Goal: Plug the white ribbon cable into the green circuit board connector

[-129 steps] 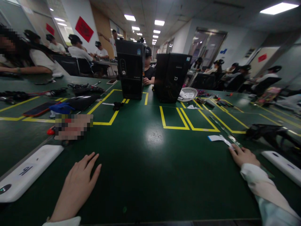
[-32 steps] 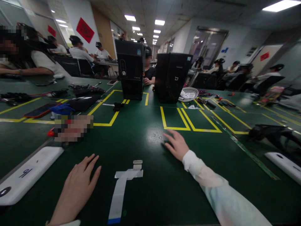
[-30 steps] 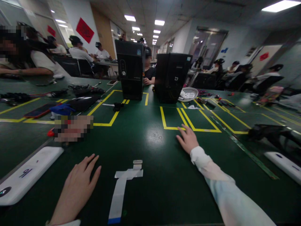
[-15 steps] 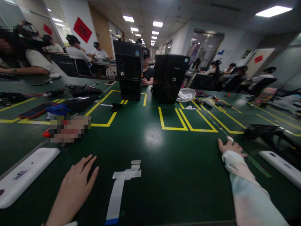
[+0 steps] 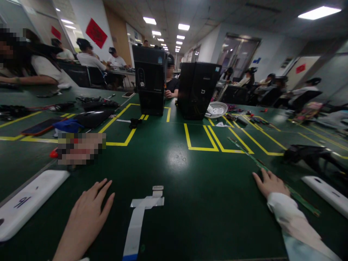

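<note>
A handwritten mark is being shown on the white casing point(image 5: 32, 203) at the left; it may be reading as 91 or, turned round, as 16. A blue sticker point(image 5: 160, 60) is being carried by the left black tower point(image 5: 150, 85), and a pale one point(image 5: 217, 69) by the right black tower point(image 5: 197, 92), on whose front a small white logo point(image 5: 203, 92) and a line of lettering are being displayed, too small to be read. Beside the right tower, white pieces point(image 5: 212, 111) are being held in a white latticed basket point(image 5: 223, 110).

The long green circuit strip point(image 5: 304, 203) is being partly covered by the right hand point(image 5: 272, 185); it is lying slantwise on the green table point(image 5: 206, 210), its far end reaching in among the yellow tape outlines point(image 5: 203, 148). Whether the strip is being gripped or only touched cannot be told, as the fingertips are being hidden. The left hand point(image 5: 87, 214) is being kept flat and loosely spread, with nothing being held. Just to its right, a white ribbon cable point(image 5: 136, 224) is being left flat, a connector point(image 5: 158, 188) being shown at its far end and a blue tip at its near end.
</note>
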A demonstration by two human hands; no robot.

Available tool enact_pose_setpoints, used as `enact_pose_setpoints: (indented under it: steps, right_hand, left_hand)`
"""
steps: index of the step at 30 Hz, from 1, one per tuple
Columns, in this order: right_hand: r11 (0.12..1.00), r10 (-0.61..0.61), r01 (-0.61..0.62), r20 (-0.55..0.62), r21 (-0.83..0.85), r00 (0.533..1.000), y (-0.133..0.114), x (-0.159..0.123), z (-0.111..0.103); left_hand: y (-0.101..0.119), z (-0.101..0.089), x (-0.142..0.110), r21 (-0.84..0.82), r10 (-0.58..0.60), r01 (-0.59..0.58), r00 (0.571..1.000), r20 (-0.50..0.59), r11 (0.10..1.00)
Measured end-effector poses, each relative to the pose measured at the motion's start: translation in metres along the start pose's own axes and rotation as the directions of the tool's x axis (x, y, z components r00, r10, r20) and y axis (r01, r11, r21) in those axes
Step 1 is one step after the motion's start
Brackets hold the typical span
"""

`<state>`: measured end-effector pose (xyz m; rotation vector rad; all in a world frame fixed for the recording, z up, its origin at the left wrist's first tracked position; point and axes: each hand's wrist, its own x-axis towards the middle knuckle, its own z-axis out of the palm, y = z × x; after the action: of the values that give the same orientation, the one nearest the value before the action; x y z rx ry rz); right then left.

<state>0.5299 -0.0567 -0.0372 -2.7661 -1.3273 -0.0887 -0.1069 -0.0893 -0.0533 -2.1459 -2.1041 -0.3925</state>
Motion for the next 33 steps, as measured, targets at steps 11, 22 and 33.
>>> enact_pose_setpoints:
  steps: [11,22,33]
  right_hand:
    - [0.998,0.055,-0.052,-0.123,0.033,0.991,0.025,-0.087,-0.014]
    - [0.972,0.227,-0.224,-0.04,0.071,0.973,0.085,-0.049,-0.014]
    - [0.987,-0.134,0.132,0.016,0.087,0.991,0.126,0.024,-0.005]
  left_hand:
    - [-0.002,-0.001,-0.001,0.001,-0.009,0.009,0.999,0.044,1.0]
    - [-0.001,-0.003,0.0,-0.014,-0.006,0.007,0.999,0.054,1.0]
    - [0.004,-0.005,-0.001,0.021,0.022,-0.022,1.0,0.008,1.0]
